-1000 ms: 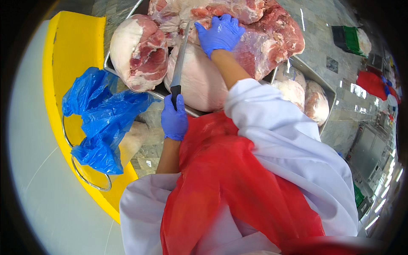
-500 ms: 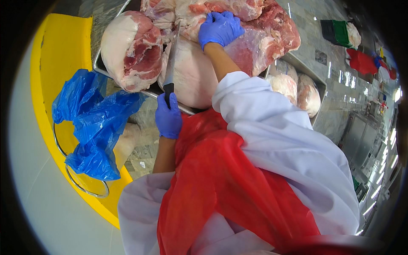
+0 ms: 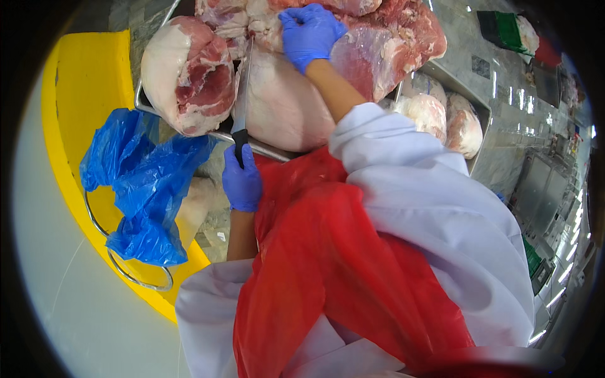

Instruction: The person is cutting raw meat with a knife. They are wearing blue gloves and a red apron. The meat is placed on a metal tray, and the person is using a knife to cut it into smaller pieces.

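Gripping a black-handled long-bladed knife [image 3: 242,97], the gloved left hand [image 3: 242,181] sits at 9 o'clock in the head view, fingers closed round the handle. The blade runs toward 11 o'clock, between a rind-covered ham cut [image 3: 189,79] and a large, smooth-skinned cut [image 3: 280,101]; whether the tip is in the meat, I cannot tell. At 12 o'clock, the gloved right hand [image 3: 312,36] rests over the raw meat, fingers bent and drawn together; whether it pinches any flesh, I cannot tell. The cuts lie on a metal tray [image 3: 263,147]. Pale meat pieces [image 3: 435,120] fill another tray at 2 o'clock. A crumpled blue plastic bag [image 3: 148,195] hangs at 9 o'clock, against a yellow panel [image 3: 82,94]. A red apron [image 3: 283,258] spreads toward 6 o'clock.
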`<state>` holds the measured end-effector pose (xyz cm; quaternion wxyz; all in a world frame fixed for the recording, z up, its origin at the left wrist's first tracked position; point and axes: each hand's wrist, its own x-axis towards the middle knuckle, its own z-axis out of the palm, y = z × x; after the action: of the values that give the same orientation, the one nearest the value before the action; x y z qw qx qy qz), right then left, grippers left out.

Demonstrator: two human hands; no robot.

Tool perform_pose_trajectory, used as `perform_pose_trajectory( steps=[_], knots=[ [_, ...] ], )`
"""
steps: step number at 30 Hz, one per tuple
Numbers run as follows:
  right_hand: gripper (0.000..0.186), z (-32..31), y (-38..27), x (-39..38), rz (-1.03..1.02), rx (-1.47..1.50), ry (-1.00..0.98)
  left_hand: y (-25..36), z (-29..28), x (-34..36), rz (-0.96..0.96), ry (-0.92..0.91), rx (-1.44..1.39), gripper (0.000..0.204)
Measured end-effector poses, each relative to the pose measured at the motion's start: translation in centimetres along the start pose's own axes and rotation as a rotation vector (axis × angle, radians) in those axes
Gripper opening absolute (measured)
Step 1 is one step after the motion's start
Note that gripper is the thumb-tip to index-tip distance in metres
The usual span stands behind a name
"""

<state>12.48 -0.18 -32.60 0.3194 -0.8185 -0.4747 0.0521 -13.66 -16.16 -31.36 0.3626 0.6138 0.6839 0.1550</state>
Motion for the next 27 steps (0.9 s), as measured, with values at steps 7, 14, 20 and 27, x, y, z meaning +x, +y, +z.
perform_pose_trajectory(
  steps=[7, 14, 20, 27],
  knots=[
    [0.017, -8.4, 6.2, 0.5, -0.004, 0.348, 0.008, 3.5, -3.8, -0.5, 0.219, -0.034, 0.096, 0.044],
    [0.017, -12.9, 7.0, 0.6, 0.015, 0.479, -0.068, 7.3, -7.4, 0.4, 0.106, -0.099, 0.246, 0.047],
    [0.011, -14.1, 8.9, 1.4, -0.187, 0.234, 0.243, 12.3, -9.1, 1.3, 0.278, -0.059, 0.362, 0.043],
    [0.019, -16.5, 13.0, 4.1, -0.164, 0.072, 0.369, 19.9, -12.7, 1.9, 0.250, -0.083, 0.533, 0.041]
  ],
)
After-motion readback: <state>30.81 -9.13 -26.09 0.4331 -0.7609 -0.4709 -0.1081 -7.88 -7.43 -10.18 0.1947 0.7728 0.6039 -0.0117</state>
